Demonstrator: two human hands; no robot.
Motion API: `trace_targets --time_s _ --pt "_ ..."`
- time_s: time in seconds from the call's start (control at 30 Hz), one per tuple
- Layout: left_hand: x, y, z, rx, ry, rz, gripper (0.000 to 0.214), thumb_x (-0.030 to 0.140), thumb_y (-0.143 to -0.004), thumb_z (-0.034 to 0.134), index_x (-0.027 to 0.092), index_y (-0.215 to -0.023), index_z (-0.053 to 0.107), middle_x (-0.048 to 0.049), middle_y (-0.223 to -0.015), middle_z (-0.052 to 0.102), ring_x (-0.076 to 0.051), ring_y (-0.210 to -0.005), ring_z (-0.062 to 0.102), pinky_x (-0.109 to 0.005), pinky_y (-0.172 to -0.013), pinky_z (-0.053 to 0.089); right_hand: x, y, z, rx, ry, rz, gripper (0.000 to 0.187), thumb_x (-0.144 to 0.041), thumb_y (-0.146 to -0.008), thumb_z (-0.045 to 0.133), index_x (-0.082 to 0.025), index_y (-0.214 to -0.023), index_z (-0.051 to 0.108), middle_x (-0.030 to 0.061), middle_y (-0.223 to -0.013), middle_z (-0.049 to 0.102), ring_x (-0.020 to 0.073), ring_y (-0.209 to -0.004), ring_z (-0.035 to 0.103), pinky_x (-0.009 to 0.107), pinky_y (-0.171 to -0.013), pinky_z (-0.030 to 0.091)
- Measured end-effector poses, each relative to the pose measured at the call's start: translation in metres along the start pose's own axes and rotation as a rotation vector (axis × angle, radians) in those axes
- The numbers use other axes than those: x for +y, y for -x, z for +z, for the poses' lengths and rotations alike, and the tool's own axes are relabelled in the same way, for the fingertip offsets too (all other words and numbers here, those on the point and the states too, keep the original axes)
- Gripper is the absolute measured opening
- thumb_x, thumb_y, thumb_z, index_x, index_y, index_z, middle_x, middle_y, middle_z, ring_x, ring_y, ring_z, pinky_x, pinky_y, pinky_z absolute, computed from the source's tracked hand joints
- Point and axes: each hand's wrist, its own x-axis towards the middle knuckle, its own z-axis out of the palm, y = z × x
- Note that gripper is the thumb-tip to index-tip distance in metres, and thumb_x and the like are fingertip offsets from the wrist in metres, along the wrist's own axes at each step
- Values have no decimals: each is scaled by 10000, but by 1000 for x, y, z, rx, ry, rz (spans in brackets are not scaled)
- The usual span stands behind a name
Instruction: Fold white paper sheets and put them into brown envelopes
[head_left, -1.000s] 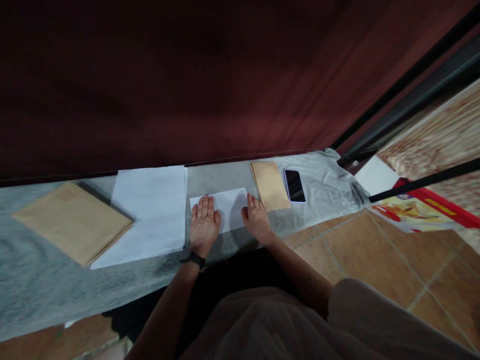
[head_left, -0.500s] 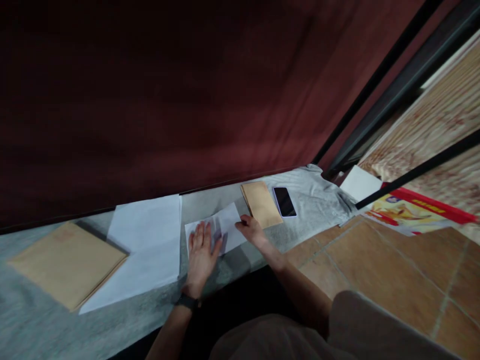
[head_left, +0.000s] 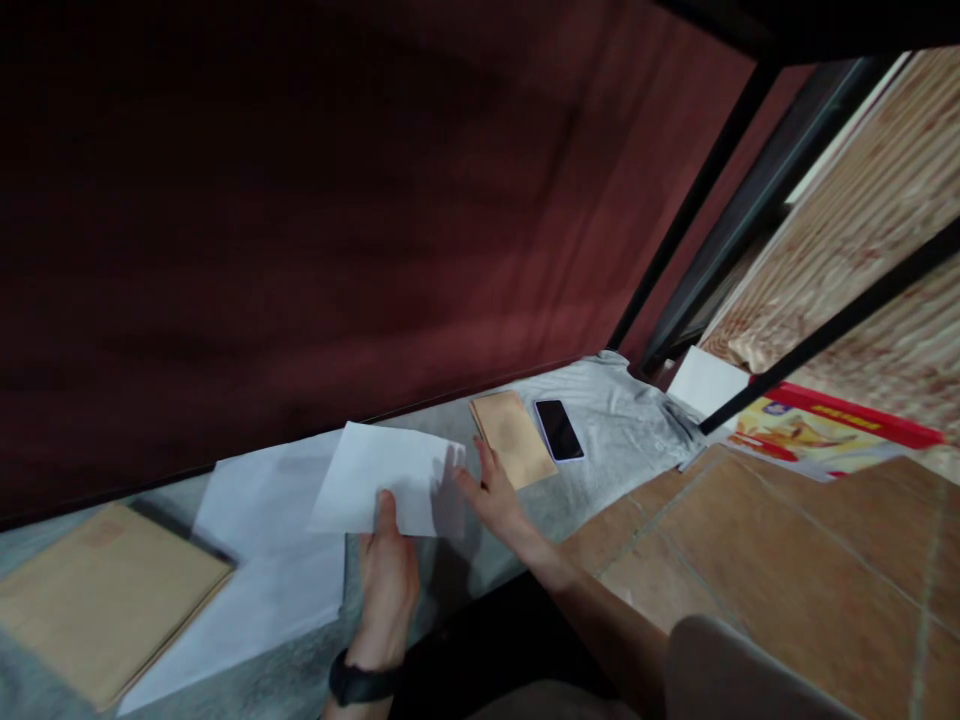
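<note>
White paper (head_left: 401, 465), roughly rectangular, held over the grey cloth (head_left: 600, 400) in front of the person; a shadow falls on the cloth below its right part. Long axis goes left to right across the view, top edge dipping a bit toward the right. One short end points left, over the corner of the large white sheets (head_left: 270, 570); the other points right, at the right hand (head_left: 496, 497). Blank on the side facing up.

Left hand (head_left: 390, 575) grips the near long edge, left of the right end: thumb flat on top and pointing away from the body, other fingers hidden under the paper. Black wristband (head_left: 365, 682) on that wrist.

Right hand at the paper's right end, fingers spread, thumb and index well apart, nothing closed between them. Thumb tip right by the edge; can't tell if it touches.

Right of the paper: small brown envelopes (head_left: 517, 440), stacked, long axis slanting away from the body to the left, right hand close by. Phone (head_left: 559, 430) just beside them, dark screen up, similar slant. Far left: large brown envelopes (head_left: 112, 605), set diagonally, one corner overlapping the large white sheets. Red-and-yellow box (head_left: 832, 425) on the tiled floor (head_left: 810, 560), far right.
</note>
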Motion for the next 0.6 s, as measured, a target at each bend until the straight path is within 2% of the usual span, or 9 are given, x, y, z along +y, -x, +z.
trace_targets --time_s 0.07,0.13,0.23,0.3,0.4,0.5,0.6 --pt "-9 4 -3 28 69 -128 263 313 -958 608 211 -1185 694 -83 -1231 738 -208 -1117 709 -364 -1021 564 25 7 0 -29 -128 214 718 -466 -757 762 -265 -1415 553 117 -1296 655 291 -1092 667 474 -920 563" --pt "-22 7 -9 78 83 -205 209 275 -945 627 201 -1120 712 -77 -1180 756 -202 -1061 727 -340 -961 593 42 14 0 -98 -286 385 740 -488 -694 786 -232 -1359 586 78 -1027 738 242 -826 705 419 -742 598" --pt "-39 8 -20 125 106 -228 233 195 -889 687 207 -1120 710 -63 -1177 758 -204 -1078 723 -323 -936 599 52 16 1 -190 -368 460 615 -505 -637 785 -184 -1151 678 28 -784 724 175 -613 641 330 -586 564" --pt "-44 5 -29 154 118 -235 286 132 -844 714 211 -1119 708 -63 -1164 760 -210 -1089 721 -325 -930 600 55 12 3 -192 -335 449 499 -478 -623 780 -190 -1023 703 6 -737 705 143 -568 597 286 -544 532" --pt "-43 -3 -41 201 176 -257 331 79 -839 689 217 -1140 692 -53 -1112 768 -196 -1056 732 -310 -897 609 58 6 7 -162 -284 434 403 -446 -657 755 -211 -981 703 -29 -692 658 134 -578 580 250 -524 497" --pt "-38 -8 -46 218 294 -295 354 32 -851 643 216 -1151 675 -30 -1042 771 -156 -970 746 -270 -841 618 61 9 10 -117 -250 420 424 -469 -692 743 -214 -1027 691 -21 -737 658 156 -662 622 246 -548 496" --pt "-36 -7 -40 223 376 -302 329 11 -853 630 213 -1108 676 -16 -1004 768 -128 -914 744 -243 -805 622 62 16 10 -110 -285 442 511 -541 -708 742 -205 -1085 668 27 -865 711 192 -749 675 277 -590 533"
